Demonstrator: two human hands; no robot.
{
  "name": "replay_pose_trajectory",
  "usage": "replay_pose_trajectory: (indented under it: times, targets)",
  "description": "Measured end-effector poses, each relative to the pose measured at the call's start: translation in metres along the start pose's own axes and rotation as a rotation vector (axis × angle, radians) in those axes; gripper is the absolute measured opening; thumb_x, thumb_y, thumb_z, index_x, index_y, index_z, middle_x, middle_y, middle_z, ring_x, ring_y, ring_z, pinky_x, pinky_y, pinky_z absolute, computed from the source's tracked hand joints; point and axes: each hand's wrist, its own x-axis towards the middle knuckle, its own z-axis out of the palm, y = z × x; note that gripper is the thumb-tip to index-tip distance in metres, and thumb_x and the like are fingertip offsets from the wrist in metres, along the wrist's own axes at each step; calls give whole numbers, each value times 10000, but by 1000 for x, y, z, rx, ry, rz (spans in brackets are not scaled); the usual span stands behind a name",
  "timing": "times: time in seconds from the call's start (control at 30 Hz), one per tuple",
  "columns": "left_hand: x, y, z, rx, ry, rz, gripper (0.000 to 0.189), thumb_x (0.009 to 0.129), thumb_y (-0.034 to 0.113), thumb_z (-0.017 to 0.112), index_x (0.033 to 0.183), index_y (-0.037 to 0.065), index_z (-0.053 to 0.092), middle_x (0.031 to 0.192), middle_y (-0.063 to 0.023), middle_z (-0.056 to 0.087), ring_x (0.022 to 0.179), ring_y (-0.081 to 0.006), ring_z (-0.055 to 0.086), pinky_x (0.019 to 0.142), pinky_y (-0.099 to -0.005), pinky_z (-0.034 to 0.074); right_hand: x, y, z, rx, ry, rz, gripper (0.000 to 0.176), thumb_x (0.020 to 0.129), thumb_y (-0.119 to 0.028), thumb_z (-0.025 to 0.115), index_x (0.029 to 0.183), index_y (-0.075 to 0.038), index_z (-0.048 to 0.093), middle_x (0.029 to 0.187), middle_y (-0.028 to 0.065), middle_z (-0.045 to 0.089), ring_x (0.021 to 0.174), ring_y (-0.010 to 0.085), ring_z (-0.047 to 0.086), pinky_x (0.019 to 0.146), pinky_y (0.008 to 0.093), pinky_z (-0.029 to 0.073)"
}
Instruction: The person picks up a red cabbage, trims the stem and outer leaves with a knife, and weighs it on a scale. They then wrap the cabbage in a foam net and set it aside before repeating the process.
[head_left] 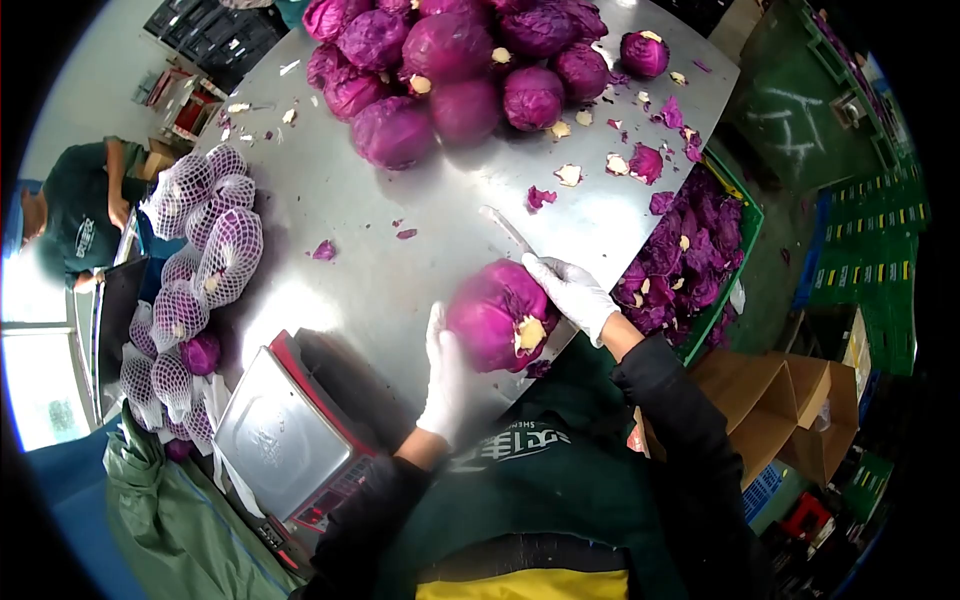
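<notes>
A round red cabbage [495, 312] is held at the near edge of the metal table, its pale cut stem turned toward me. My left hand [441, 372], in a white glove, cups its left side, with some of the fingers hidden by the angle. On the upper right, my gloved right hand [573, 294] is closed around a slim knife [507, 229] whose far end points up and left over the table. The same hand's fingers lie against or close to the cabbage.
Several red cabbages [450, 48] are heaped at the far side of the metal table [360, 285]. A crate of trimmed leaves [690, 235] stands right, a scale [285, 430] at lower left. Netted cabbages [228, 255] line the left edge; a person [85, 215] works beyond.
</notes>
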Motion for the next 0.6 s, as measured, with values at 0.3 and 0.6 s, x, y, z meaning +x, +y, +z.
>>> replay_pose_trajectory:
  times: [0.3, 0.6]
  targets:
    - [23, 49, -12, 563, -53, 494, 1051, 673, 205, 875, 1500, 39, 246, 1487, -178, 312, 1392, -285, 318, 1145, -395, 294, -6, 20, 27, 225, 202, -97, 566, 964, -432, 546, 1251, 56, 534, 882, 106, 647, 701, 168, 602, 629, 295, 481]
    - [3, 86, 26, 1001, 49, 413, 856, 670, 218, 849, 1355, 5, 382, 1354, -219, 423, 1228, -368, 453, 1053, -439, 370, -37, 58, 26, 20, 348, -319, 283, 948, -215, 564, 1145, -16, 532, 849, 183, 643, 706, 324, 652, 683, 380, 521]
